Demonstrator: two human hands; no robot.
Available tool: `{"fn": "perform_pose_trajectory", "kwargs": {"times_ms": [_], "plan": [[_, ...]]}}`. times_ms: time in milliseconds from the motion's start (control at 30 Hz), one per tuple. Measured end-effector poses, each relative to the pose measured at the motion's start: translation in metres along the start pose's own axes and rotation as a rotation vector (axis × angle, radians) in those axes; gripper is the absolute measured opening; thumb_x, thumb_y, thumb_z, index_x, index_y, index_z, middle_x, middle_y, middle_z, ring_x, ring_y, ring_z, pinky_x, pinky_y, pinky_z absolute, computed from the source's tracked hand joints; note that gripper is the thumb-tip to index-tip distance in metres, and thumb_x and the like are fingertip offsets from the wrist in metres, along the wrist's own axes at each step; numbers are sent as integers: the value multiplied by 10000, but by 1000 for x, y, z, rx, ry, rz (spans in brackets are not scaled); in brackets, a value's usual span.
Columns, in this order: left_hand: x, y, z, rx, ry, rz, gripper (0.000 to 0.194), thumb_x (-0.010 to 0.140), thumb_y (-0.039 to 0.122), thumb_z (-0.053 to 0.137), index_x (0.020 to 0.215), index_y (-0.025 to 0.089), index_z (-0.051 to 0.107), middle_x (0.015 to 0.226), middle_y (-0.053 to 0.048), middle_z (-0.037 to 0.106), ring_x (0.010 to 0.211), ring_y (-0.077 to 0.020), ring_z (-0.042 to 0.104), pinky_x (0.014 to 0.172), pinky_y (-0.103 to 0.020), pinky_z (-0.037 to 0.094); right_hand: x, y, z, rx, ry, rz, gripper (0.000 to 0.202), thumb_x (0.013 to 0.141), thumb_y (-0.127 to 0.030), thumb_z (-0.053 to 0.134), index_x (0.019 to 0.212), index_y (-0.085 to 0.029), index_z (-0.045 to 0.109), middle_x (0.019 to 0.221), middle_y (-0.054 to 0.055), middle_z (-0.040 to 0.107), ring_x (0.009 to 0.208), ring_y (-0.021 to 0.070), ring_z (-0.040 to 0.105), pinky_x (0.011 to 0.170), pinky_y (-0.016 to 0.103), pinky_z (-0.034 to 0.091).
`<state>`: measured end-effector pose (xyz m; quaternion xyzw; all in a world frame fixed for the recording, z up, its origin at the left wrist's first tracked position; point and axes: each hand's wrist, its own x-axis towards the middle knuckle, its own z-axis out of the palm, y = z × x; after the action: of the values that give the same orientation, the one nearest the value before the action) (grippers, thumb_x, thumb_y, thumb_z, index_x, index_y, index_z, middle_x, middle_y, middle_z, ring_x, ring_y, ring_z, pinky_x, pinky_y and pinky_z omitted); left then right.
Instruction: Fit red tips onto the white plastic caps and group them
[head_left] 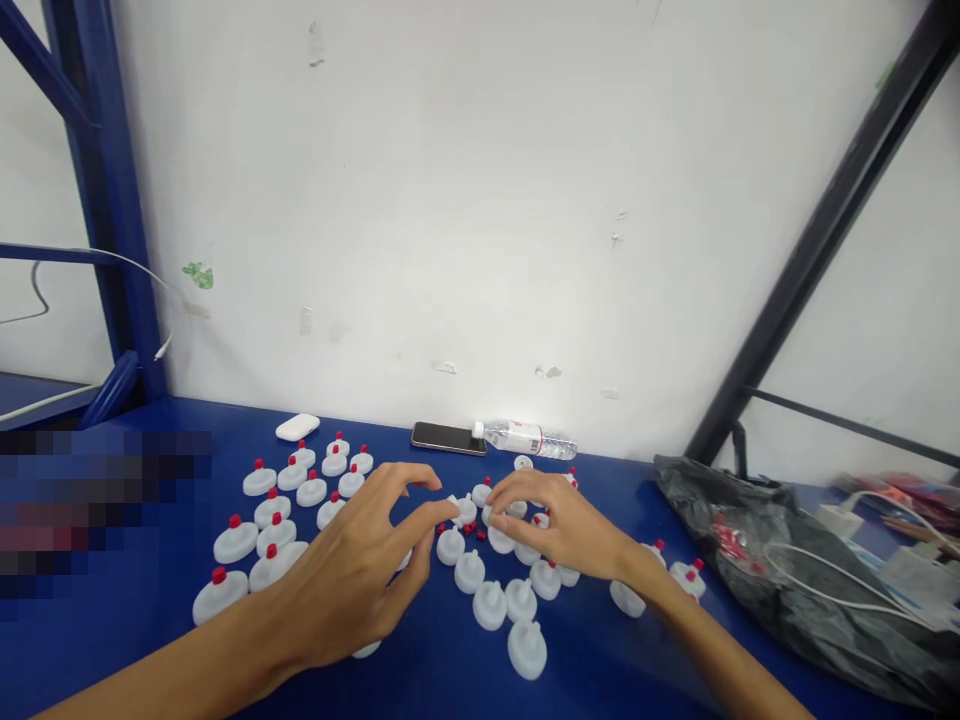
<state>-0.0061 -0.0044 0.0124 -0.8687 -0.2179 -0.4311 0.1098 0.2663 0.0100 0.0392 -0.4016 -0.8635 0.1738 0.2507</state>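
My left hand (367,560) hovers over the table with fingers bent and apart; one fingertip reaches beside a white nozzle cap (463,511), and I cannot tell whether it touches. Facing it, my right hand (551,515) is curved palm down above several white caps, with a gap between thumb and finger and nothing clearly held. Small red tips (469,529) lie loose between the hands. In front stand bare white nozzle caps (490,604) without red tips. To the left are several white caps with red tips (235,540), partly hidden by my left hand and forearm.
Along the wall lie a white oval case (298,428), a phone (448,438) and a clear plastic bottle (525,439) on its side. A black plastic bag (750,550) with red pieces and a white cable occupies the right side. Blue frame posts (124,200) rise at left.
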Motion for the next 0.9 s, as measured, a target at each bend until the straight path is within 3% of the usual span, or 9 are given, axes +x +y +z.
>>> {"fn": "perform_pose_trajectory", "kwargs": {"times_ms": [167, 400, 533, 633, 733, 800, 900], "plan": [[-1, -1, 1, 4, -13, -26, 325, 951, 57, 448, 1195, 188, 620, 1190, -133, 555, 996, -228, 607, 808, -388, 582, -4, 3, 1, -169, -75, -21, 113, 908, -222, 647, 886, -263, 749, 962, -2, 784, 975, 229, 662, 961, 403, 456], [0, -2, -1, -3, -79, -76, 313, 960, 60, 435, 1162, 201, 629, 1185, -104, 561, 1021, -229, 571, 834, -374, 547, -3, 0, 14, -298, -5, -42, 254, 1052, -314, 471, 1127, -273, 710, 1028, 27, 750, 984, 222, 645, 957, 413, 457], [0, -5, 2, 0, -133, -110, 328, 959, 49, 422, 1159, 204, 632, 1204, -101, 569, 1107, -252, 550, 901, -415, 537, 1, 2, 22, -361, -7, -102, 344, 1063, -203, 401, 1310, -282, 628, 1125, 51, 719, 1031, 229, 622, 960, 435, 462], [-1, -7, 4, 22, -157, -125, 329, 954, 37, 409, 1135, 195, 634, 1206, -105, 580, 1153, -274, 536, 927, -447, 533, 9, 3, 23, -414, 11, -127, 359, 1061, -184, 415, 1357, -267, 600, 1272, 79, 678, 1172, 257, 581, 1015, 468, 446], [-1, -8, 4, 26, -166, -135, 313, 954, 42, 408, 1116, 185, 633, 1180, -106, 584, 1115, -276, 541, 914, -468, 533, 24, 1, 25, -443, -26, -182, 323, 1049, -220, 498, 1351, -259, 607, 1372, 69, 659, 1326, 268, 519, 1126, 486, 378], [1, -7, 3, 21, -155, -141, 336, 955, 43, 406, 1155, 194, 630, 1171, -99, 580, 1093, -270, 539, 909, -477, 529, 35, -1, 28, -447, -75, -223, 278, 1034, -236, 548, 1295, -246, 644, 1302, 72, 708, 1346, 270, 525, 1154, 490, 352], [3, -6, 1, 16, -133, -143, 365, 958, 39, 398, 1190, 206, 626, 1154, -92, 575, 1074, -263, 537, 887, -468, 530, 47, -1, 31, -426, -111, -248, 170, 1006, -232, 614, 1153, -226, 698, 1115, 72, 766, 1222, 253, 626, 1168, 496, 328]]}}
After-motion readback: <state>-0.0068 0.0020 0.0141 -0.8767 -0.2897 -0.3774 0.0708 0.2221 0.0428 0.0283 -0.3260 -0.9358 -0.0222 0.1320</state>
